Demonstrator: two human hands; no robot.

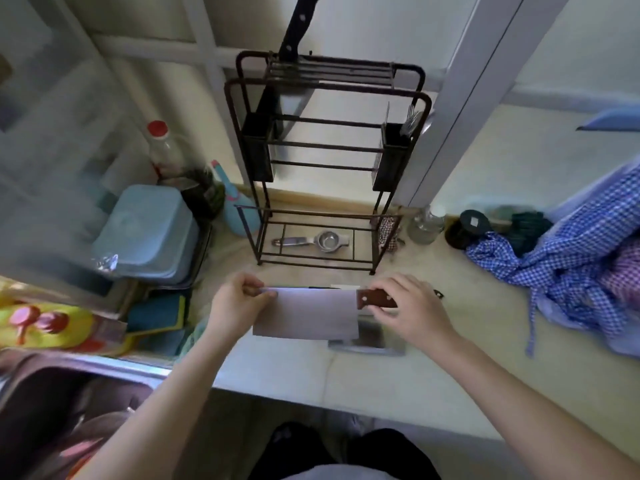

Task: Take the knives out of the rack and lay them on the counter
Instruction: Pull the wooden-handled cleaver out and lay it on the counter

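We hold the cleaver [306, 315] flat over the counter [467, 341], 6 o'clock of the rack [325, 161]; left hand [235, 306] pinches the blade tip, right hand [412, 308] grips the handle; black-handled knife [298, 29] sits in rack top at 12 o'clock

You face a pale beige worktop [485, 341] set against a cream wall [519, 161]. White window frames [485, 81] rise behind in soft daylight, and a steel sink [52, 393] sits at your left.
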